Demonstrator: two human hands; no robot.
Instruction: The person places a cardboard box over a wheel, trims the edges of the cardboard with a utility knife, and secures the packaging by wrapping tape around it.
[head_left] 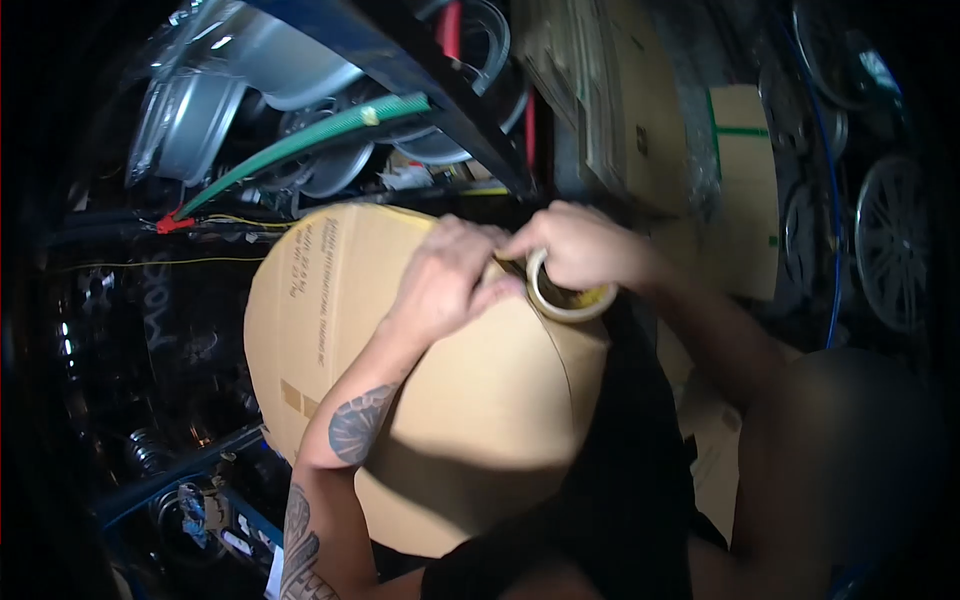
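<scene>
A large rounded piece of cardboard [480, 390], with printed text on its far panel, is propped against my body and bent along a crease. My left hand [455, 275] grips its upper edge, thumb pressed on the near face and fingers curled at the rim. Close beside it, my right hand [580, 250] holds a roll of packing tape [572, 306], with fingers reaching into the ring. The roll touches the cardboard near its upper right edge. Both hands nearly meet there, and they hide the tape's loose end.
Metal wheel rims [195, 125] sit on a rack at the upper left, behind a dark blue beam [400, 75]. A green hose [300, 140] crosses there. Flat cardboard sheets [640, 110] stand at the upper right, with more wheels [893, 243] beyond.
</scene>
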